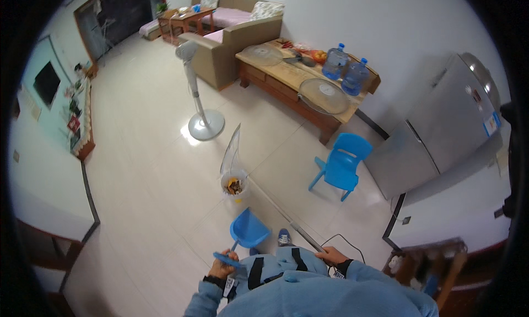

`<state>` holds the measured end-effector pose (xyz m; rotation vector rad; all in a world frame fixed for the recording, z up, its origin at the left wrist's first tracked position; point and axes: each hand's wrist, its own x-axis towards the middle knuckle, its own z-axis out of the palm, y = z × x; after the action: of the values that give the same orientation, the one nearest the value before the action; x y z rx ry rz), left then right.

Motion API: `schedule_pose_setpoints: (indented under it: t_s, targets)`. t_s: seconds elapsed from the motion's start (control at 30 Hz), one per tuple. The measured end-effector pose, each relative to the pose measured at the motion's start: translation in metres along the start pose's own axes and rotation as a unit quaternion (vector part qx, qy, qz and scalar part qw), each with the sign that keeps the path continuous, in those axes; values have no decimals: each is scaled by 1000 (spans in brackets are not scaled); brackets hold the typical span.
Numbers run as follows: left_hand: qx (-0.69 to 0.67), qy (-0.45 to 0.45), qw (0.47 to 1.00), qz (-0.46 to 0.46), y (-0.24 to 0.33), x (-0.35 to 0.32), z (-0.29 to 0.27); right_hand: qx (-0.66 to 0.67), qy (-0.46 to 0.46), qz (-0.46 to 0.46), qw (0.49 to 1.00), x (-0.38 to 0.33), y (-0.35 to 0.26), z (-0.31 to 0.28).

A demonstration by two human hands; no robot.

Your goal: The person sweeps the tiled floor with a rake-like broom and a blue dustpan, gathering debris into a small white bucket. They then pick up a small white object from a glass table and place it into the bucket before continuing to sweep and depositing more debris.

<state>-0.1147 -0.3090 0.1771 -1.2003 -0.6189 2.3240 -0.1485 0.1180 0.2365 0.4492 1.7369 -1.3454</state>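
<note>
My left hand grips the handle of a blue dustpan, whose scoop hangs just above the tiled floor in front of my feet. My right hand is closed around a long thin grey pole that slants away across the floor toward a small white waste bin. The bin holds orange and dark scraps and has a clear bag liner sticking up from it. My blue shoe shows beside the dustpan.
A standing fan without its grilles stands beyond the bin. A blue child's chair sits to the right, by a silver fridge. A wooden table carries fan grilles and two water jugs. A sofa is at the back.
</note>
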Motion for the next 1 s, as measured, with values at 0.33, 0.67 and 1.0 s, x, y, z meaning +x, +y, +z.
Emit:
schedule_pose_setpoints:
  t_s: [0.33, 0.67, 1.0]
  targets:
    - [260, 21, 965, 25, -11, 117, 56, 49, 12, -23, 998, -41, -4, -27]
    - [253, 13, 967, -19, -90, 283, 122, 48, 48, -30, 997, -62, -36, -139]
    - [265, 110, 956, 66, -176, 384, 158, 80, 25, -27, 996, -54, -63, -226]
